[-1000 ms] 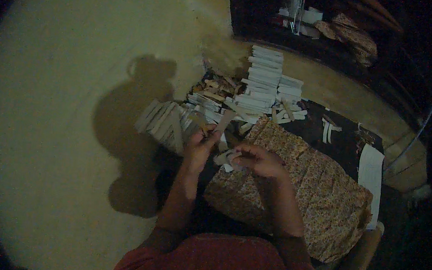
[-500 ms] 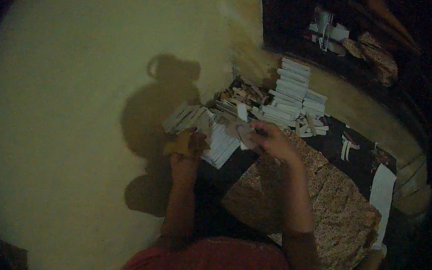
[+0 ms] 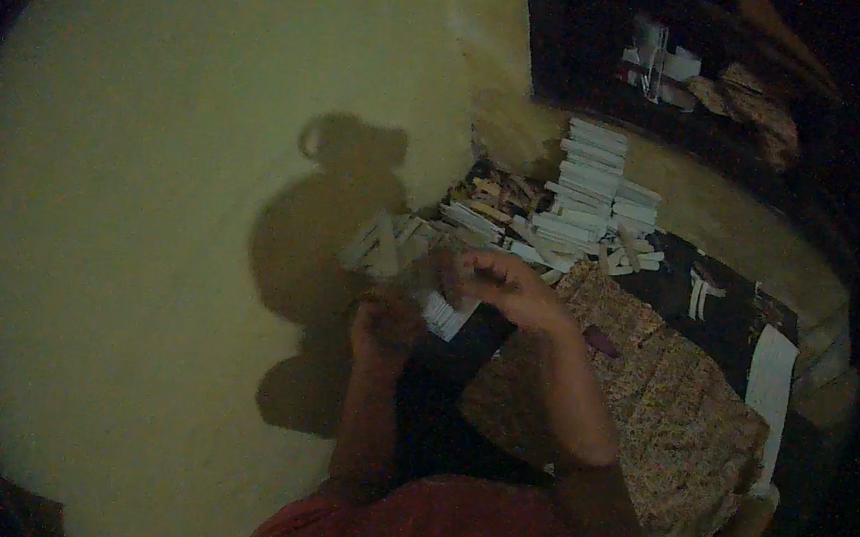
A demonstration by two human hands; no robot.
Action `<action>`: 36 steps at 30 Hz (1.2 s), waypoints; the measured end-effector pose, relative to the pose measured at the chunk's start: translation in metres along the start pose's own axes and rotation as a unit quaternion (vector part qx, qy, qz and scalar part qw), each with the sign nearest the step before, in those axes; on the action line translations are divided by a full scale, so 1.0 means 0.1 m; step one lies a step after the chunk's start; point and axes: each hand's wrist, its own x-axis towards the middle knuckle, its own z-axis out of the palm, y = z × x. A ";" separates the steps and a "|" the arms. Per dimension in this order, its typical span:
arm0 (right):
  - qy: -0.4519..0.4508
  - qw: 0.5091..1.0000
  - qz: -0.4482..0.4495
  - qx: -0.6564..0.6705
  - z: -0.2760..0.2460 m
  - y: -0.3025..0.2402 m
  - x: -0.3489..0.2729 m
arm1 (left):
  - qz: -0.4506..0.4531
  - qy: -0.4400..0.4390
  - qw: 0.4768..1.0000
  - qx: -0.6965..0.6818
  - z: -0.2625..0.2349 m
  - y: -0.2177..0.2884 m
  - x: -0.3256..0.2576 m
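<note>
Matt white paper strips (image 3: pixel 595 195), patterned cloth (image 3: pixel 679 416), rough floor (image 3: pixel 152 249)

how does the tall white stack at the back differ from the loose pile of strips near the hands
The tall white stack is squared up in neat layers and rises well above the floor; the loose pile of strips is low, fanned out and crossing at angles. The stack lies further from the person, beyond both hands; the pile lies just past the left hand. Both look like pale flat paper strips, and neither is held.
</note>
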 end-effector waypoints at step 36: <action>0.327 0.885 0.072 -0.324 -1.07 0.15 0.61 | -0.088 -0.328 0.802 0.491 0.03 -1.19 0.25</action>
